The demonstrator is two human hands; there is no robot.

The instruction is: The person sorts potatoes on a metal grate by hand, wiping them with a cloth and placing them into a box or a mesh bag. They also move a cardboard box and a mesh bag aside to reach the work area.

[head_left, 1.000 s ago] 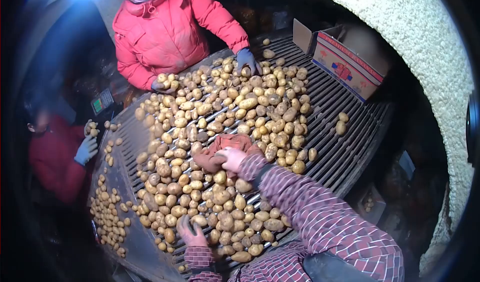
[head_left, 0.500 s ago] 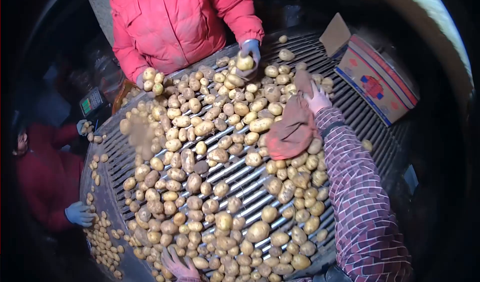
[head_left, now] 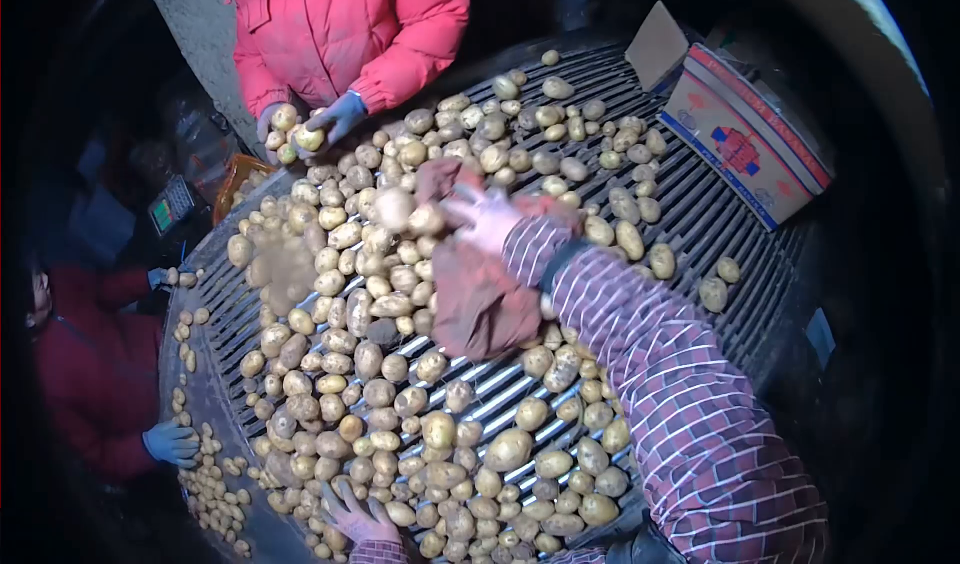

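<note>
Red cloth [head_left: 485, 309] is overlain by the right hand [head_left: 485, 222], finger closure indeterminable — potatoes [head_left: 438, 429] could be scattered by its dragging. Left hand [head_left: 360, 522]: fingers spread.

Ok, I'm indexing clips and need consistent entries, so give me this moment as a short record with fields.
Right hand: on a reddish cloth; grip unclear
Left hand: fingers spread, at the near potatoes
Surface: slatted table
Opposite: person in pink jacket, gloved hands holding potatoes
Far left: another person's blue-gloved hand beside smaller potatoes
Box: printed cardboard box, far right
</note>
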